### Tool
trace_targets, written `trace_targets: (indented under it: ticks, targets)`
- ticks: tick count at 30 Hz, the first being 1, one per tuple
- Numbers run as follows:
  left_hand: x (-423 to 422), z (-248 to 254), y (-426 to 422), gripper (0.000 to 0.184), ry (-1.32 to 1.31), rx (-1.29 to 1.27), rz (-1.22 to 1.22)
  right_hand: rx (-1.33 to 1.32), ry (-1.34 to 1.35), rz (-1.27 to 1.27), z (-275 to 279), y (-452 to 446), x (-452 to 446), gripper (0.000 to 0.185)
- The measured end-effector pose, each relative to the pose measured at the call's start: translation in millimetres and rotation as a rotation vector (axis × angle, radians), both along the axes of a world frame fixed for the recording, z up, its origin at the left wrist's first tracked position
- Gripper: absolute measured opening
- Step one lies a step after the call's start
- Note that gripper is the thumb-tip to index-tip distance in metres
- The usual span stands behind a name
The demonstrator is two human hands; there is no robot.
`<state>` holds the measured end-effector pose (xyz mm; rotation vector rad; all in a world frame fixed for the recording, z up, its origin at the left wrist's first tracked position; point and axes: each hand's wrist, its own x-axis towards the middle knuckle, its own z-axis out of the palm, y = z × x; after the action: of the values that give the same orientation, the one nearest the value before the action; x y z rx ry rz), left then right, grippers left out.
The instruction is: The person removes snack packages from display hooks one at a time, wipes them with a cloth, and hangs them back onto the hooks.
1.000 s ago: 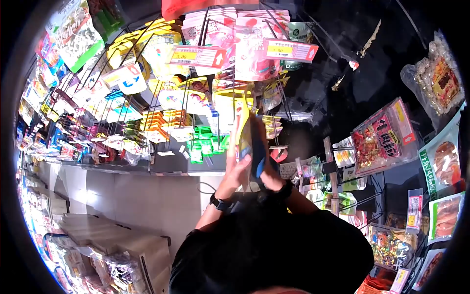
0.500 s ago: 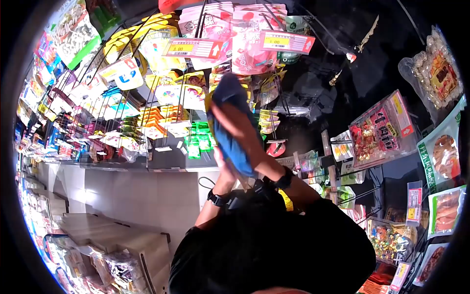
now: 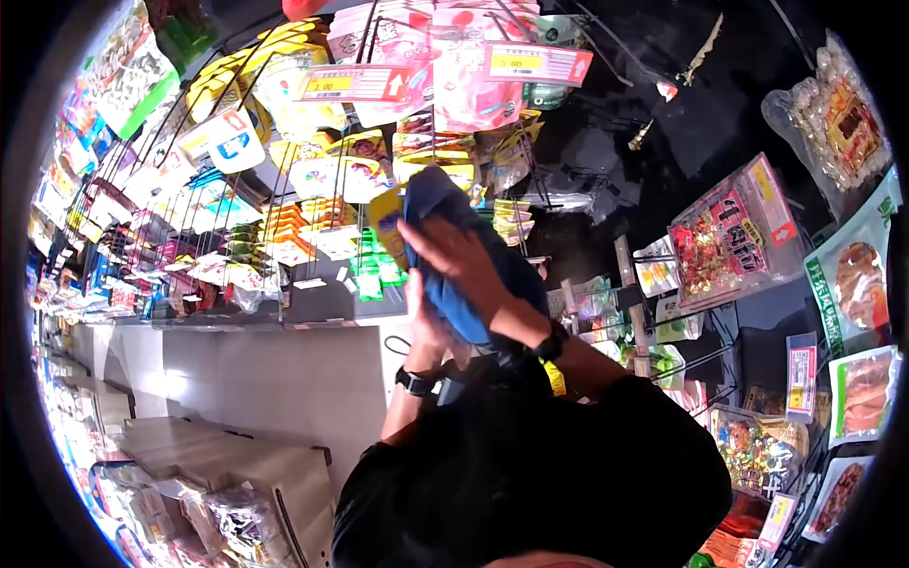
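A dark blue cloth [image 3: 445, 202] lies against a yellow packet [image 3: 385, 223], and both are between my hands in front of the hanging snack racks. My right hand [image 3: 462, 270] stretches across the cloth and presses it, its fingertips reaching the packet's edge. Below and to the left, my left hand [image 3: 428, 320] grips the lower end of the bundle near the packet; most of its fingers are hidden behind the cloth. The packet shows only its left part, the rest being covered.
Pink pouches [image 3: 478, 85] and yellow pouches [image 3: 301, 90] hang on hooks behind price tags [image 3: 538, 64]. Metal hooks stick out from the dark panel at right, near a bagged snack [image 3: 734, 237]. A grey cabinet [image 3: 222, 454] stands at lower left above the pale floor [image 3: 256, 379].
The blue cloth has shifted right and slightly down, and more of the yellow packet shows at its left. My right hand's fingers now lie lower across the cloth.
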<state>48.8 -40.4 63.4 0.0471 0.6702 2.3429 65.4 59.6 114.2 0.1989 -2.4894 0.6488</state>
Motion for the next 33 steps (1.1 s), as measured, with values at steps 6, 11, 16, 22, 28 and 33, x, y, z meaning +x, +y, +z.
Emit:
trace_targets:
  ticks: [6,11,16,22,28,33]
  targets:
    - [-35,-29,-30,0.067,0.189,0.047,0.176,-0.142,0.033,0.054,-69,1,45,0.064]
    - [-36,-77,-25,0.065,0.279,0.033,-0.132,-1.526,-0.02,0.442,-117,30,39,0.068]
    - [-47,-54,-3,0.06,0.298,-0.23,-0.383,-1.25,0.055,0.401,-200,74,63,0.055]
    - [-71,-98,-3,0.047,0.821,-0.922,-0.548,-1.145,-0.151,0.191,-222,105,107,0.062]
    - [-108,-142,-3,0.042,0.965,-0.877,-0.795,-1.142,-0.171,0.108,-259,141,134,0.059]
    - [-180,-167,-12,0.04,0.797,-0.8,-0.458,-2.335,-0.393,0.24,-327,198,139,0.038]
